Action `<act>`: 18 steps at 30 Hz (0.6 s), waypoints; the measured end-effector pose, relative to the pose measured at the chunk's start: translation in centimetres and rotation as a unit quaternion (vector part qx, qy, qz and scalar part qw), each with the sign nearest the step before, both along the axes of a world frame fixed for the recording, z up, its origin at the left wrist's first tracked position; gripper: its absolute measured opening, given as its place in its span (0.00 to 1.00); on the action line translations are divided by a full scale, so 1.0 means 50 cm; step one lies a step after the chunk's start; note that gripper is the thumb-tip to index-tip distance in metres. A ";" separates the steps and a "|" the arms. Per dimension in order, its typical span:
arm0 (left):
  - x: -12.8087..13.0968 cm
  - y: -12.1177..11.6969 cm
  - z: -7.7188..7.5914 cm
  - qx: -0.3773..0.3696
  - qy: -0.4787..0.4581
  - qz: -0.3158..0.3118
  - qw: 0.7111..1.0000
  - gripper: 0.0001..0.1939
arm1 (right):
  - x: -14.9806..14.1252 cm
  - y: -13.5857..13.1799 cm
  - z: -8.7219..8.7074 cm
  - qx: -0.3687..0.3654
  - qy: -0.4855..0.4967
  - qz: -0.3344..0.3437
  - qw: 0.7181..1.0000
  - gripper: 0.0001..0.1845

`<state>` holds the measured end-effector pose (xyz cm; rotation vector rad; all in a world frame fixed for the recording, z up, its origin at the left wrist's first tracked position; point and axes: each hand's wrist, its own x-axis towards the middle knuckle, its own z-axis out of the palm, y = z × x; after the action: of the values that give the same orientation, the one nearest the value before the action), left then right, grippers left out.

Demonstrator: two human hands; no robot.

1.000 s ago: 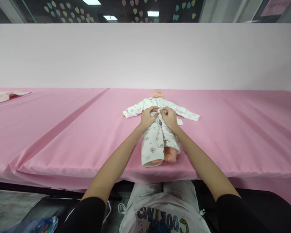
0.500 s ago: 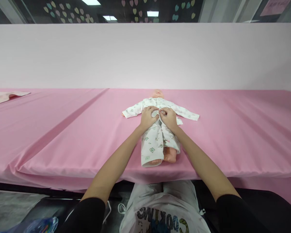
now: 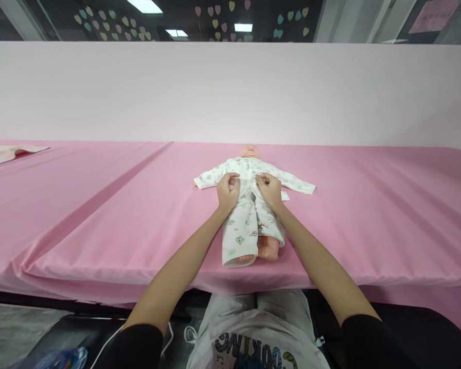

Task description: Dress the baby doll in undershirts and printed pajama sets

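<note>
A baby doll (image 3: 249,151) lies on its back on the pink-covered table, its head toward the wall. It wears a white printed long-sleeved top (image 3: 238,166), arms spread to both sides, and white printed trousers (image 3: 241,230). One bare foot (image 3: 269,249) sticks out of the shorter-looking trouser leg; the other is mostly inside its cuff. My left hand (image 3: 228,191) and my right hand (image 3: 269,188) are closed in pinches at either side of the doll's waist, on the trousers' waistband. Exactly which fold each fingertip grips is too small to tell.
A pink cloth (image 3: 388,215) with creases covers the table, up to a white wall panel (image 3: 230,92). Another folded pale cloth (image 3: 11,152) lies at the far left. My lap is below the table's front edge, with a black chair (image 3: 415,323) around me.
My hands have drawn apart from near the middle of the doll's waist, the left one moving left and the right one slightly right. The doll stays in place.
</note>
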<state>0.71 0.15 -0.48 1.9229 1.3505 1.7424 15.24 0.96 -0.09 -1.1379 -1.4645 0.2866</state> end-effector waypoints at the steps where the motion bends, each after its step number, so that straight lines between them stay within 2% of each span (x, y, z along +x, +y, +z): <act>1: -0.005 -0.005 -0.004 -0.005 0.016 -0.001 1.000 0.08 | 0.001 -0.003 -0.002 -0.001 0.017 0.001 1.000 0.14; 5: -0.039 -0.024 -0.011 0.019 0.160 -0.055 0.985 0.05 | 0.006 -0.016 -0.010 0.017 0.009 0.003 1.000 0.14; 9: -0.079 -0.031 -0.005 0.021 0.293 -0.098 0.951 0.14 | 0.011 -0.028 -0.014 0.040 -0.021 -0.003 0.999 0.11; 14: -0.086 -0.026 -0.004 0.054 0.355 -0.046 0.932 0.14 | 0.013 -0.035 -0.010 0.041 -0.041 -0.006 0.998 0.10; 18: -0.070 -0.025 -0.005 0.077 0.309 0.028 0.948 0.18 | 0.013 -0.035 -0.008 0.040 -0.038 -0.010 0.998 0.11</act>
<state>-2.77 -1.10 -0.76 2.6906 1.4897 1.3405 15.89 -0.81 -0.50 -1.1083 -1.5181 0.1716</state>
